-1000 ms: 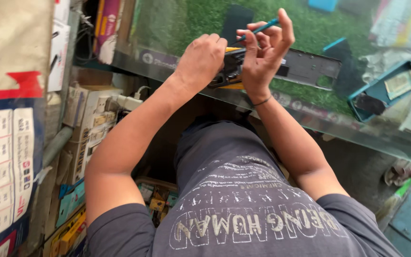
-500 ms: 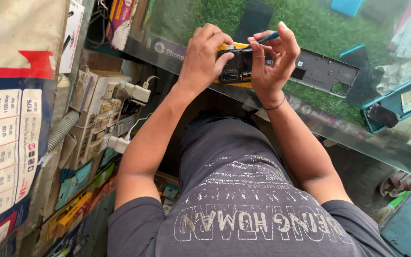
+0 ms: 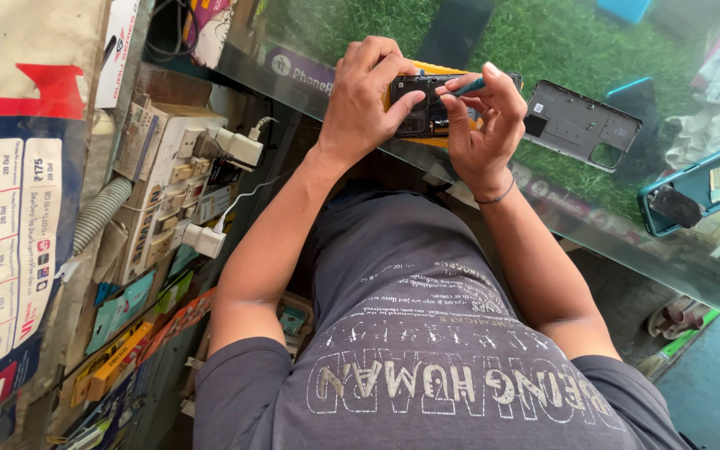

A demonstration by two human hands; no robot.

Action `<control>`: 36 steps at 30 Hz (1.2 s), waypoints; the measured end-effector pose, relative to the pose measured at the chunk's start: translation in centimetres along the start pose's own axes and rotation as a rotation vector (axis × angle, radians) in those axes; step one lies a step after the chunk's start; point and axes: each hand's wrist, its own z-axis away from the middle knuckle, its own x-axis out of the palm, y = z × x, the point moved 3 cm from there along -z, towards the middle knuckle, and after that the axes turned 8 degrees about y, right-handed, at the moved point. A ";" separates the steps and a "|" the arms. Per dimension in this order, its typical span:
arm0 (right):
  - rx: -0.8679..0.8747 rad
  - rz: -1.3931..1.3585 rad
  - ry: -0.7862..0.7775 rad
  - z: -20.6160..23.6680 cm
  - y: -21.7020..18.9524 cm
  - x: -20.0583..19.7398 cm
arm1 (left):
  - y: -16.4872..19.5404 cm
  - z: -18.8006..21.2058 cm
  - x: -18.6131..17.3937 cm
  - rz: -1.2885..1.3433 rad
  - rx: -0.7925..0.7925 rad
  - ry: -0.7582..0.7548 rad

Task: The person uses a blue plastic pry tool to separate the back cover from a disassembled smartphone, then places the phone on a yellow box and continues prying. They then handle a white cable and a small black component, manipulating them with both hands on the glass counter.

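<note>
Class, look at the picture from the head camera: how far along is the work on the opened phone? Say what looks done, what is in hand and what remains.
Done: the back cover is off and lies on the glass counter beside the work. In hand: the left hand steadies the opened phone while the right hand holds a thin blue tool to its inside. Left: the phone is still open, the cover not refitted.

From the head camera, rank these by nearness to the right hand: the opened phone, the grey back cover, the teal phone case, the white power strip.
From the right hand:
1. Opened phone, touching it, between both hands.
2. Grey back cover, just beside it on the glass counter.
3. Teal phone case, further along, near the frame's edge.
4. White power strip, opposite side, beyond the left hand.
</note>
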 end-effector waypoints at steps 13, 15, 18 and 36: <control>-0.124 0.231 -0.153 -1.5 -2.3 0.2 | -0.2 0.2 0.2 0.001 0.012 0.012; -0.247 0.286 -0.110 -2.1 -2.9 0.5 | -0.3 0.2 0.2 0.001 0.015 0.019; -0.256 0.319 -0.063 -2.6 -3.3 0.9 | -0.3 0.2 0.3 0.005 0.020 0.018; 0.140 -0.089 0.015 -3.1 -3.2 -0.9 | 0.3 0.6 -0.8 -0.038 0.032 -0.090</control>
